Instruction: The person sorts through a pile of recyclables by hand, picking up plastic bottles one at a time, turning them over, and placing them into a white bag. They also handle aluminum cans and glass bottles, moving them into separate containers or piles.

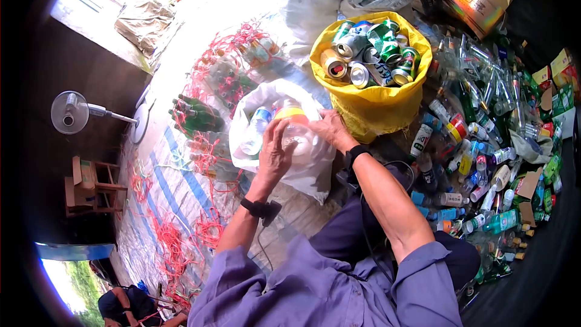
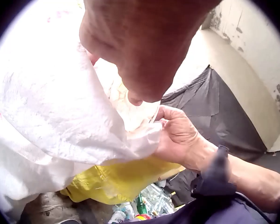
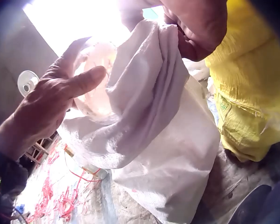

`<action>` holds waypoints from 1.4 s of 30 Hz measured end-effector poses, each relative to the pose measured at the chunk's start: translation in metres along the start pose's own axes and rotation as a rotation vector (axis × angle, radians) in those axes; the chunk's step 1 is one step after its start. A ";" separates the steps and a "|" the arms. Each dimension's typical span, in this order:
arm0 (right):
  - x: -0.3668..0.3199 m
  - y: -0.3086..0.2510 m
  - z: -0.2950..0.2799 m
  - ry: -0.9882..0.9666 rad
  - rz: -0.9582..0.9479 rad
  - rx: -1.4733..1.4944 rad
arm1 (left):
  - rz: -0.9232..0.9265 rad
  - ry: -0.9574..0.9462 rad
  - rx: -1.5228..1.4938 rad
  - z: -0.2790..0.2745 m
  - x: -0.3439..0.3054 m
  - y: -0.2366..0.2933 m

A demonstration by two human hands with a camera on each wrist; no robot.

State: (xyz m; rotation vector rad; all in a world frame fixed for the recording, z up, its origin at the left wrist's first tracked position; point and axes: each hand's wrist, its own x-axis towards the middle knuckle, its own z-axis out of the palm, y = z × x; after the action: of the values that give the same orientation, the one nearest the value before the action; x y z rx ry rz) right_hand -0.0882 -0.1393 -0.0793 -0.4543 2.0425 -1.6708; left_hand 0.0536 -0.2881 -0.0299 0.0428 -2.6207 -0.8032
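A white woven sack stands upright in front of me, its mouth gaping. My right hand pinches the sack's rim on the right side; the left wrist view shows that right hand with the cloth between thumb and fingers. At the mouth, my left hand grips a large clear plastic container with an orange-yellow band. In the right wrist view, the left thumb and fingers spread around the clear container. A clear bottle with a blue label lies inside the sack, left of the container.
A yellow sack full of crushed cans stands just beyond my right hand. Plastic and glass bottles are heaped to the right. Red plastic twine and green bottles lie leftward, near a standing fan. Another person is at lower left.
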 end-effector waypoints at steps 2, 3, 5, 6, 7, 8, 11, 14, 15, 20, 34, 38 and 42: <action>0.001 -0.004 0.003 0.046 -0.006 -0.117 | -0.047 -0.039 -0.037 0.002 0.003 -0.004; -0.005 -0.016 0.002 0.047 -0.006 -0.116 | -0.073 -0.059 -0.017 0.004 0.005 -0.005; -0.022 -0.048 -0.003 0.089 -0.023 -0.291 | -0.072 -0.075 0.017 0.010 0.009 -0.009; -0.023 -0.047 -0.002 0.092 -0.022 -0.291 | -0.073 -0.090 0.050 0.013 0.012 -0.010; -0.024 -0.045 -0.001 0.098 -0.094 -0.290 | -0.102 -0.101 0.081 0.016 0.015 -0.009; -0.025 -0.044 0.001 0.105 -0.166 -0.289 | -0.100 -0.101 0.080 0.021 0.017 -0.013; -0.031 -0.048 0.005 0.109 -0.151 -0.333 | 0.004 -0.085 0.158 0.036 0.023 -0.028; -0.031 -0.050 0.006 0.206 -0.046 -0.294 | -0.054 -0.124 0.113 0.032 0.043 -0.008; -0.030 -0.051 0.003 0.249 0.006 -0.195 | -0.065 -0.141 0.121 0.033 0.048 -0.008; -0.004 -0.015 0.002 0.446 0.390 -0.138 | -0.185 -0.289 0.125 0.037 0.063 0.010; -0.031 -0.035 -0.020 0.548 0.413 -0.027 | -0.145 -0.557 0.020 -0.023 -0.010 0.035; -0.028 -0.031 -0.022 0.554 0.471 0.036 | 0.096 -0.496 0.081 -0.024 -0.015 0.031; -0.020 -0.008 -0.011 0.574 0.373 -0.006 | 0.148 -0.451 0.095 -0.027 -0.021 0.019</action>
State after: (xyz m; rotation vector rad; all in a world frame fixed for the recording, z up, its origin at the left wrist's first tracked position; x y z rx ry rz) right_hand -0.0780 -0.1217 -0.0666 0.4403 2.3284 -1.6806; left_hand 0.0852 -0.2840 -0.0069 -0.3399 -3.0356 -0.7004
